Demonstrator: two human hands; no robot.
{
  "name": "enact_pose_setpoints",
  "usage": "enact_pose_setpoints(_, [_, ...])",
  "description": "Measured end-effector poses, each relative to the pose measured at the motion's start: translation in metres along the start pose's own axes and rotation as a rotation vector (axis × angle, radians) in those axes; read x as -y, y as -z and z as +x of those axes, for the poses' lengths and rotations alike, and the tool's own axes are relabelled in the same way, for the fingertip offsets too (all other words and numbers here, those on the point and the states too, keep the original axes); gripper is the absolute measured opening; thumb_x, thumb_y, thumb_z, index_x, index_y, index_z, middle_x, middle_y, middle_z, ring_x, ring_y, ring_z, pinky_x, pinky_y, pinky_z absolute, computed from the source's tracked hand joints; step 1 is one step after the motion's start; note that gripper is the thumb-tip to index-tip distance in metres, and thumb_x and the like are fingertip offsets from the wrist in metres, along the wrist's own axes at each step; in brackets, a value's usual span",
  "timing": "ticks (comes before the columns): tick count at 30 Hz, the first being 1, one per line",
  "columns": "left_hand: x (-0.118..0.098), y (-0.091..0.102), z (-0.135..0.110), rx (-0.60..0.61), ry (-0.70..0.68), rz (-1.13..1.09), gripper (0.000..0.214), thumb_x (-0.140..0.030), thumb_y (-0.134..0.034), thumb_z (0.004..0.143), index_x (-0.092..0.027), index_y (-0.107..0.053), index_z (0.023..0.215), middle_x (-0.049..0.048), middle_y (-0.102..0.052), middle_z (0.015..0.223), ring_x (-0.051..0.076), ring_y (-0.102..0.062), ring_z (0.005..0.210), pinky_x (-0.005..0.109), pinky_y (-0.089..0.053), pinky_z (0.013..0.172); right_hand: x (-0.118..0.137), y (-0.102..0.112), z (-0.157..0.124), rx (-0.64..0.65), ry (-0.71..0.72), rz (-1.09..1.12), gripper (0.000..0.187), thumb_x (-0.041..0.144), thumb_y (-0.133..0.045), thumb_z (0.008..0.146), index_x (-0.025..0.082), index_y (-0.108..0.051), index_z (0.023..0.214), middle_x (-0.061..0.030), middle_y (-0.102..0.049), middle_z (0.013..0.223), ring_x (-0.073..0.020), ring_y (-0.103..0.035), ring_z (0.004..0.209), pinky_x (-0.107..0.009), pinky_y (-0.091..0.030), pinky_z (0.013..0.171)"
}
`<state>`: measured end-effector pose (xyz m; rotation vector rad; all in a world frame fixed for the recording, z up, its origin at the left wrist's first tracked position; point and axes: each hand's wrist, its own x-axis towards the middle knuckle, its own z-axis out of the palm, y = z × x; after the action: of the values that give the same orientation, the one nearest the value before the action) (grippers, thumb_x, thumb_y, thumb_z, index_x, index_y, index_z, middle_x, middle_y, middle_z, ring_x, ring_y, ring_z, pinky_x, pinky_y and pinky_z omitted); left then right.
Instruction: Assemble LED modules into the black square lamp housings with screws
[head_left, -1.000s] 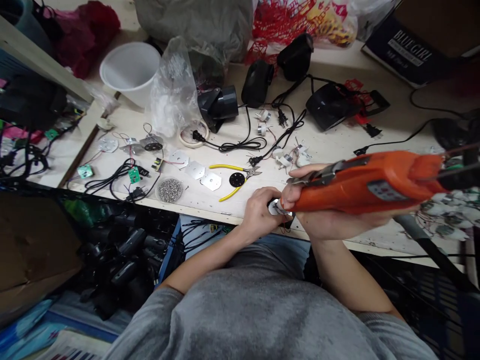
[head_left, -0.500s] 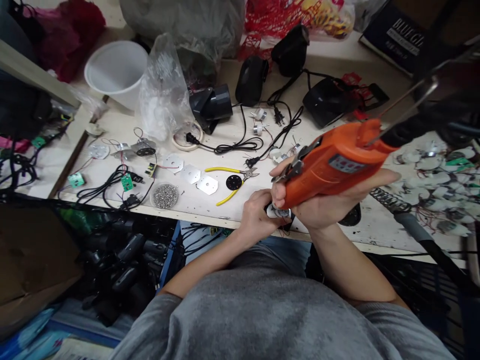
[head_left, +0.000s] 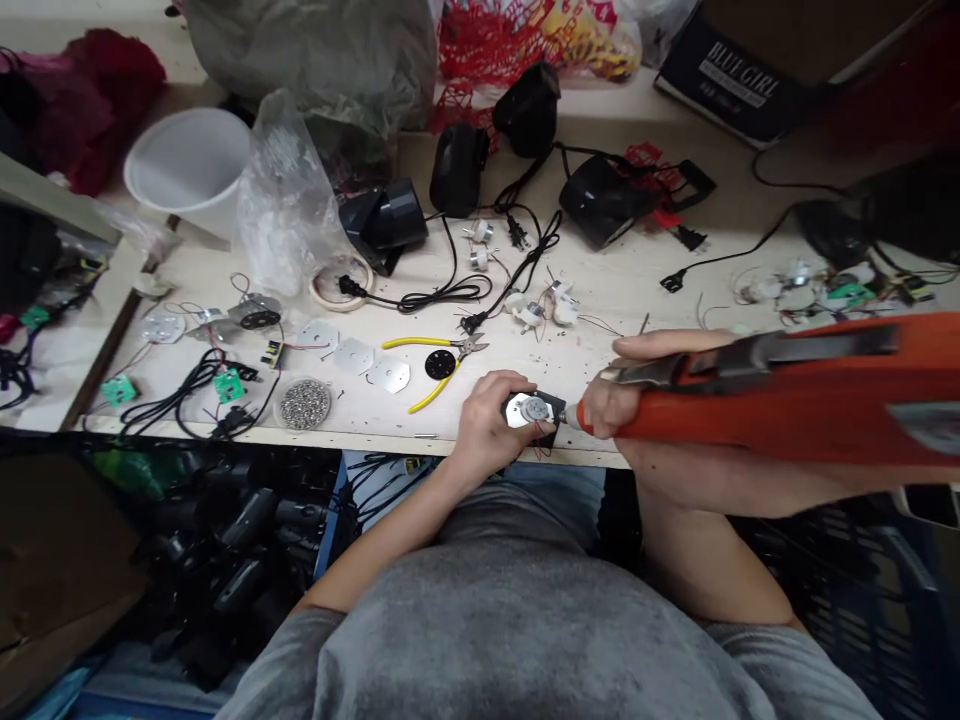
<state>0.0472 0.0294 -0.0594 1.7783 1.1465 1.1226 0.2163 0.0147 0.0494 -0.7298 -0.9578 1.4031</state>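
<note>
My left hand (head_left: 486, 422) pinches a small motor assembly (head_left: 534, 412), a silver disc on a black base, at the table's front edge. My right hand (head_left: 660, 400) is wrapped round an orange electric screwdriver (head_left: 787, 395) that lies nearly level, its tip touching the right side of the motor assembly. Yellow-handled pliers (head_left: 431, 362) and a black slotted disc (head_left: 436, 364) lie just left of my left hand.
Hexagonal metal plates (head_left: 352, 354), a dish of screws (head_left: 303, 404), green circuit boards and cables lie at left. Farther back are a white bowl (head_left: 187, 170), a plastic bag (head_left: 289, 200) and black housings (head_left: 600, 200). Wired parts (head_left: 825, 285) lie at right.
The orange screwdriver swung up and then dropped back to level, its tip now at the motor assembly. My left hand turned the assembly so its silver face shows. The view shifted.
</note>
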Motion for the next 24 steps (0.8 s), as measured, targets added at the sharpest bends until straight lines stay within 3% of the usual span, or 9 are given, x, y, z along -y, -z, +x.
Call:
enact_pose_setpoints(3, [0.003, 0.003, 0.0, 0.048, -0.04, 0.023, 0.045, -0.026, -0.09, 0.069, -0.019, -0.065, 0.106, 0.0081, -0.07, 0.108, 0.023, -0.067, 0.103, 0.038, -0.055, 0.089, -0.005, -0.003, 0.001, -0.048, 0.111, 0.006, 0.075, 0.09, -0.057, 0.067, 0.028, -0.074, 0.106, -0.0099, -0.076, 0.089, -0.0258, -0.066, 0.057, -0.045, -0.055, 0.048])
enact_pose_setpoints(5, [0.004, 0.005, 0.001, 0.068, -0.042, 0.033, 0.046, -0.026, -0.09, 0.069, -0.02, -0.065, 0.107, 0.0077, -0.069, 0.109, 0.023, -0.067, 0.105, 0.039, -0.054, 0.09, -0.006, -0.006, 0.007, -0.017, 0.11, -0.034, 0.088, 0.098, -0.046, 0.064, 0.024, -0.076, 0.101, -0.0076, -0.072, 0.07, -0.0242, -0.062, 0.051, -0.044, -0.053, 0.048])
enact_pose_setpoints(8, [0.003, 0.006, 0.001, 0.074, -0.025, 0.032, 0.047, -0.027, -0.09, 0.069, -0.02, -0.064, 0.108, 0.0073, -0.069, 0.11, 0.023, -0.067, 0.106, 0.039, -0.054, 0.091, -0.005, -0.007, 0.013, 0.006, 0.078, -0.095, 0.094, 0.102, -0.045, 0.059, 0.022, -0.076, 0.097, -0.0043, -0.064, 0.057, -0.0226, -0.059, 0.048, -0.041, -0.052, 0.047])
enact_pose_setpoints(13, [0.003, 0.004, 0.001, 0.07, -0.01, 0.035, 0.046, -0.029, -0.091, 0.068, -0.021, -0.065, 0.106, 0.0065, -0.069, 0.109, 0.023, -0.067, 0.104, 0.039, -0.054, 0.091, -0.006, 0.0, 0.014, 0.05, 0.057, -0.115, 0.092, 0.101, -0.048, 0.057, 0.023, -0.077, 0.096, -0.0045, -0.065, 0.058, -0.0221, -0.058, 0.047, -0.038, -0.049, 0.041])
enact_pose_setpoints(19, [0.004, 0.004, 0.001, 0.064, -0.013, 0.034, 0.047, -0.031, -0.091, 0.068, -0.021, -0.065, 0.106, 0.0071, -0.069, 0.109, 0.023, -0.067, 0.104, 0.039, -0.054, 0.09, -0.009, 0.006, 0.013, 0.107, 0.037, -0.103, 0.087, 0.097, -0.054, 0.06, 0.022, -0.077, 0.099, -0.0057, -0.067, 0.063, -0.0236, -0.062, 0.052, -0.04, -0.052, 0.046])
enact_pose_setpoints(24, [0.005, 0.004, 0.0, 0.048, -0.041, 0.019, 0.045, -0.031, -0.09, 0.069, -0.02, -0.065, 0.104, 0.0073, -0.07, 0.107, 0.023, -0.067, 0.104, 0.038, -0.054, 0.089, -0.006, -0.001, 0.011, 0.045, 0.114, -0.086, 0.095, 0.1, -0.045, 0.061, 0.02, -0.079, 0.099, -0.0069, -0.067, 0.062, -0.0235, -0.061, 0.052, -0.04, -0.051, 0.047])
